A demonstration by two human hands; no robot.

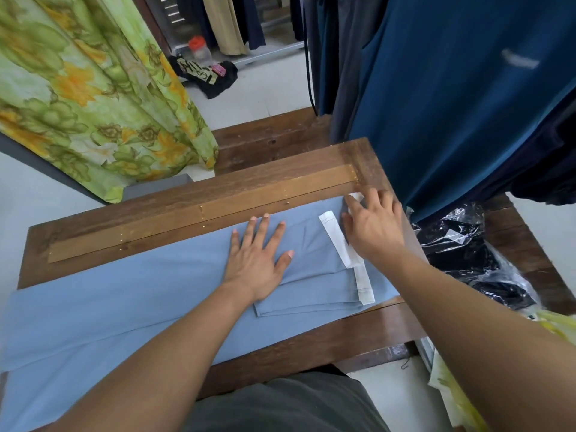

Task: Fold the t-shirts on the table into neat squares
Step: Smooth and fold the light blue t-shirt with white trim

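A light blue t-shirt point(131, 300) lies lengthwise across the wooden table point(237, 188), folded into a long strip, its left end hanging over the table's edge. Two sleeves with white cuffs point(343, 241) are folded onto the right part of the shirt. My left hand point(257, 254) lies flat with spread fingers on the cloth beside the folded sleeves. My right hand point(374, 226) rests over the shirt's right end near the table's far right corner, fingers reaching toward the white collar edge point(357, 198); whether they pinch it is hidden.
Dark blue garments point(452, 98) hang close over the table's right side. A black plastic-wrapped bundle point(467, 254) lies on a wooden surface to the right. A green floral curtain point(93, 88) hangs at left. Yellowish bags point(554, 325) sit at lower right.
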